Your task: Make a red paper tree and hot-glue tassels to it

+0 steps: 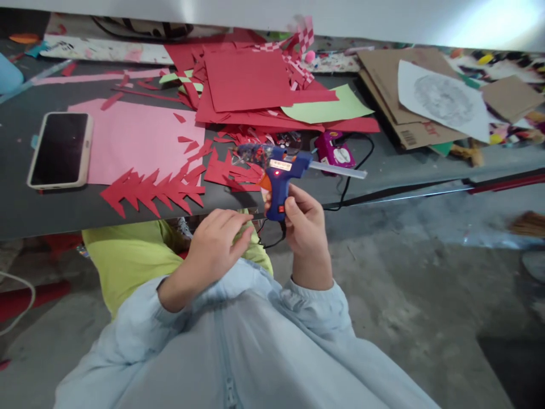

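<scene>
My right hand is wrapped round the handle of a blue hot glue gun, held over the table's front edge. Its nozzle points left, a small red light glows on its side, and a clear glue stick sticks out of its back. My left hand hovers just left of the handle, fingers stretched and apart, with nothing in it. On the table beyond it lies a jagged red paper cutout, partly over a pink paper sheet. Red paper scraps lie behind the gun's nozzle.
A phone lies at the left on the dark table. Red paper sheets and a green sheet are piled at the back. Right of them are cardboard pieces, a printed white sheet and a purple box beside a black cord.
</scene>
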The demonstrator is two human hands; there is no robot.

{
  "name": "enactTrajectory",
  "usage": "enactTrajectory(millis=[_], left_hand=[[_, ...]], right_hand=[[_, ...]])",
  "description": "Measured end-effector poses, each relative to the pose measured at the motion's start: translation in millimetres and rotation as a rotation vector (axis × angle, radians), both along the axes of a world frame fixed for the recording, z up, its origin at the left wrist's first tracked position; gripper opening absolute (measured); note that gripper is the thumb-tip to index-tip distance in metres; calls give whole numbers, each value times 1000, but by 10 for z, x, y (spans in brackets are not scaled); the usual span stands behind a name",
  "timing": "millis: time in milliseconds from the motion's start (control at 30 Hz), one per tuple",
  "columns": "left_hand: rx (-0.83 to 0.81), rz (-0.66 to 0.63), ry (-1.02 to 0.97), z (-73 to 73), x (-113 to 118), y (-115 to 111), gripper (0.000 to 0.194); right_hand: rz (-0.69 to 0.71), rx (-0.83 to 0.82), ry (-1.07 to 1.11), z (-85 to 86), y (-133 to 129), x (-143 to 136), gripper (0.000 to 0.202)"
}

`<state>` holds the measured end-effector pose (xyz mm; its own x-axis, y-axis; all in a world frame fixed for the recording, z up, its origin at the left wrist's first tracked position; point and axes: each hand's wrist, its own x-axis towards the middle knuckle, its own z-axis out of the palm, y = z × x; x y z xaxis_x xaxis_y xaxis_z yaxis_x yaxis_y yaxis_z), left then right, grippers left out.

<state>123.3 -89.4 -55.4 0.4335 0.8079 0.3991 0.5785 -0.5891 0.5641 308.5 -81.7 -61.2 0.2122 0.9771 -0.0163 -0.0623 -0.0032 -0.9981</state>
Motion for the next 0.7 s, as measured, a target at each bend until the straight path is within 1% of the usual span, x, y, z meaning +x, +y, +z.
enactTrajectory(millis=[67, 167, 333, 433, 500, 567, 633, 700], left_hand=[[-99, -22, -41, -26, 50, -7, 26], [-221, 9, -113, -43, 72, -12, 30], [-529, 39, -331, -69, 69, 4, 31], [-730, 4, -521, -134, 99, 23, 36], [-881, -23, -680, -179, 130, 32, 42], [-994, -33, -803, -206, 160, 33, 49], [-1032, -35, -852, -211, 180, 24, 52], [-1006, -34, -846, -202, 187, 7, 51]], right_hand=[[50, -31, 30, -10, -7, -88, 50], [110, -58, 72, -22, -9, -182, 51], [133, -52, 132, -34, -9, -256, 48], [133, -68, 115, -52, -17, -276, 51], [138, -74, 117, -68, -21, -280, 51], [147, -75, 123, -79, -24, -277, 51], [149, -77, 114, -77, -28, -272, 52], [160, -89, 81, -60, -33, -271, 49]])
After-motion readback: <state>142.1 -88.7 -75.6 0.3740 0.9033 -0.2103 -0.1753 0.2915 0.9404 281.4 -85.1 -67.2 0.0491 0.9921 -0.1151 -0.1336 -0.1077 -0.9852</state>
